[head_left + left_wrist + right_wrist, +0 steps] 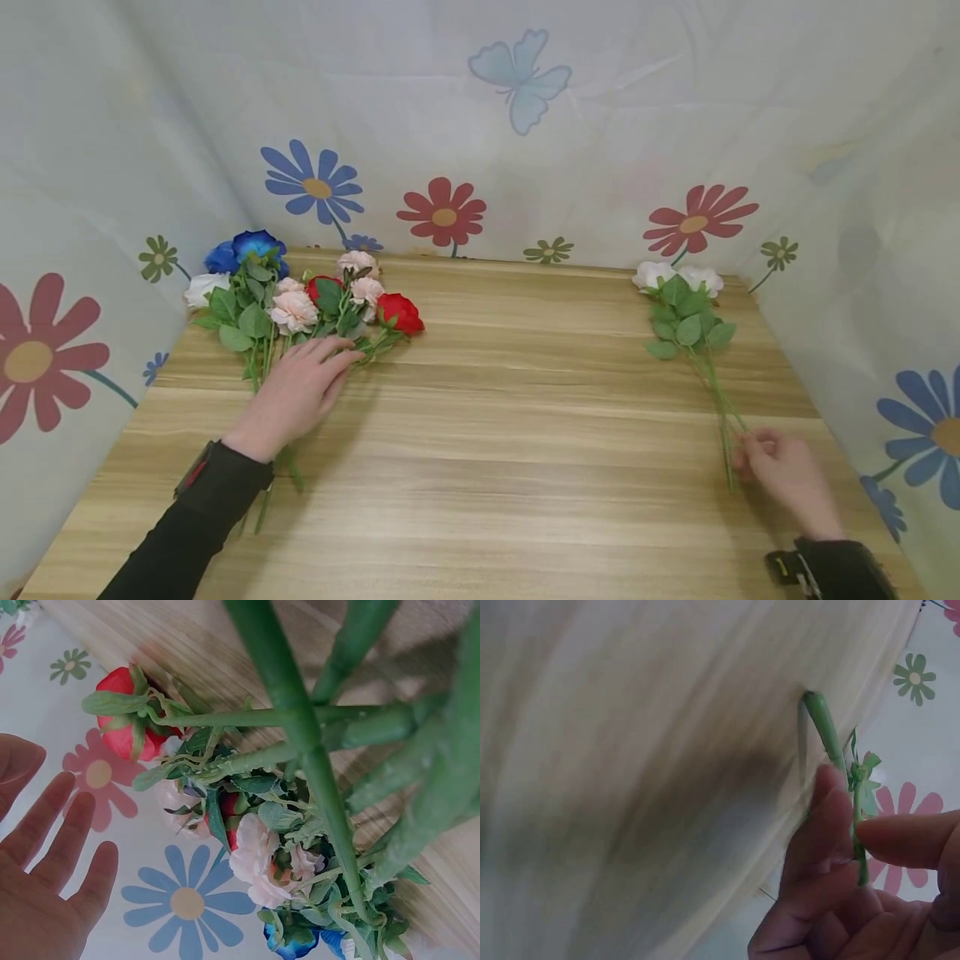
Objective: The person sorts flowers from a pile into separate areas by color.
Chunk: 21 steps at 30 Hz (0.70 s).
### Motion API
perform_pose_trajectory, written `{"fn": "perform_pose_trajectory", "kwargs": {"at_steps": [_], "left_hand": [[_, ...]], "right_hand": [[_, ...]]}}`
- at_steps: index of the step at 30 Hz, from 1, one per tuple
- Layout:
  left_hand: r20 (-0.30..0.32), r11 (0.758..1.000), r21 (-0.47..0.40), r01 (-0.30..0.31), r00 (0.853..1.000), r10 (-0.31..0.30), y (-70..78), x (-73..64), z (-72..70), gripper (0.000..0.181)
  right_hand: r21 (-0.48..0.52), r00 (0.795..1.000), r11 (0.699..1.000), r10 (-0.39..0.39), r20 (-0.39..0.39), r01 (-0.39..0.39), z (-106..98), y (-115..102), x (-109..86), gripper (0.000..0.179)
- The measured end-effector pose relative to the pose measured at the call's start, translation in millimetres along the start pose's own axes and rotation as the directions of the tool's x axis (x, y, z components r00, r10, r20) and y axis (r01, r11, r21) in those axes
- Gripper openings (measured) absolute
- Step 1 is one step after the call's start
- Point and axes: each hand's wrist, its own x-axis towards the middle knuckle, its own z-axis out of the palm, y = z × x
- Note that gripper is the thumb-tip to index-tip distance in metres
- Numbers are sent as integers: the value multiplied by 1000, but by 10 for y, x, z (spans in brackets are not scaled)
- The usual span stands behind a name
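Note:
A bunch of artificial flowers [300,304], blue, white, pink and red, lies at the far left of the wooden table [510,433]. My left hand [300,392] lies flat over its green stems with straight fingers [67,840]; the left wrist view shows the stems [300,727] and a red bloom [120,712] close up. Two white flowers [678,279] with long stems [720,400] lie at the far right. My right hand [776,467] pinches the lower end of a stem [840,761] between thumb and fingers.
A light cloth printed with flowers [442,212] and a butterfly [521,79] hangs behind and along both sides of the table. The table's right edge runs close beside my right hand.

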Motion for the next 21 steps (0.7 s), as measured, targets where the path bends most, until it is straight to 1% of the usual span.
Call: {"fn": "perform_pose_trajectory", "kwargs": {"at_steps": [4,6,9,11,13,17,21], "left_hand": [[9,1000,-3,-1,1000,1,10,2,1,29],[13,1000,-5,1,1000,-1,15,5,3,29],[18,1000,-8,6,1000,-6,14,2,6,28],[19,1000,-8,8,1000,-8,12,-2,5,29],[19,1000,-6,6,1000,-6,10,-7,7,29],[9,1000,-9,-5,1000,5,12,-14,9,29],[-6,1000,-16,-13,1000,13,11,-29,11,29]], "right_hand": [[-129,1000,992,3,21,0,-51,-19,34,32],[-175,999,984,-3,37,10,-70,-36,56,34],[-238,998,969,-51,36,58,-65,-69,91,39],[-265,996,961,-81,29,85,-47,-91,114,43],[-285,995,954,-95,20,97,-20,-114,132,45],[-319,995,943,-102,3,98,32,-162,177,49],[-328,993,938,-121,-4,113,76,-207,221,51]]}}
